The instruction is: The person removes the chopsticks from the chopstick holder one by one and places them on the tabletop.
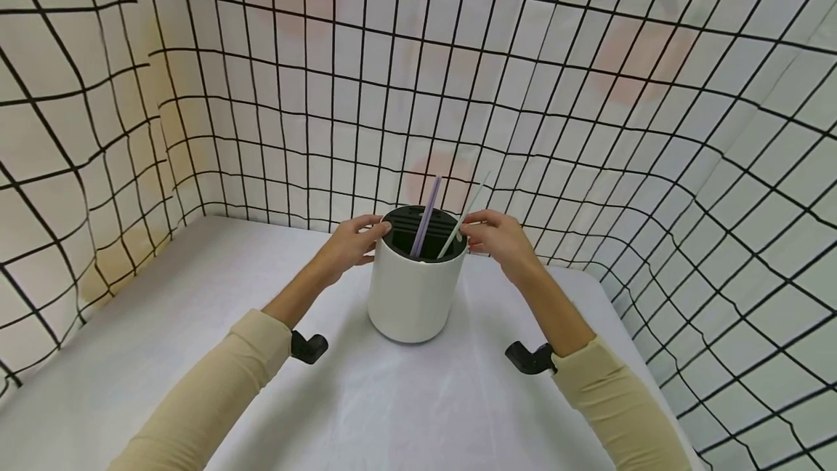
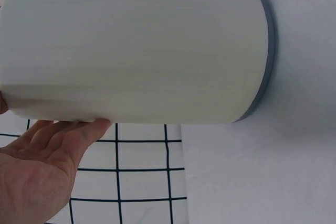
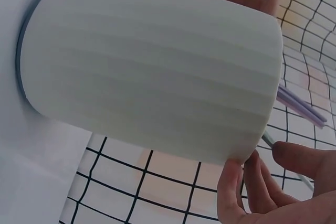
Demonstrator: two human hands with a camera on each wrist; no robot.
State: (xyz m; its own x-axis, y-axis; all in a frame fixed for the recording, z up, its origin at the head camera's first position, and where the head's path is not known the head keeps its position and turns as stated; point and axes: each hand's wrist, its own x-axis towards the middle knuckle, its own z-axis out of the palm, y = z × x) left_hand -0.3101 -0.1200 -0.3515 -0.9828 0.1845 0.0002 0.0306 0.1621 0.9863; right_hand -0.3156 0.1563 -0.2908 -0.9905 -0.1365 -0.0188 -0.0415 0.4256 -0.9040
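Observation:
A white, round utensil holder (image 1: 415, 296) with a black slotted top stands upright on the table. Two thin purple straw-like sticks (image 1: 426, 216), close together, and a pale green one (image 1: 466, 213) lean out of its opening. My left hand (image 1: 353, 244) grips the rim's left side, thumb at the edge and fingers against the outer wall; the left wrist view shows these fingers (image 2: 86, 132) along the wall. Opposite, my right hand (image 1: 500, 242) holds the rim between thumb and fingers. Its thumb (image 3: 289, 153) lies close to the green stick; contact between them is unclear.
A white cloth (image 1: 418, 413) covers the table. Black wire grid (image 1: 366, 93) with pale sheeting behind it surrounds the back and both sides. Black wrist mounts (image 1: 309, 347) sit at the ends of both beige sleeves (image 1: 209, 384).

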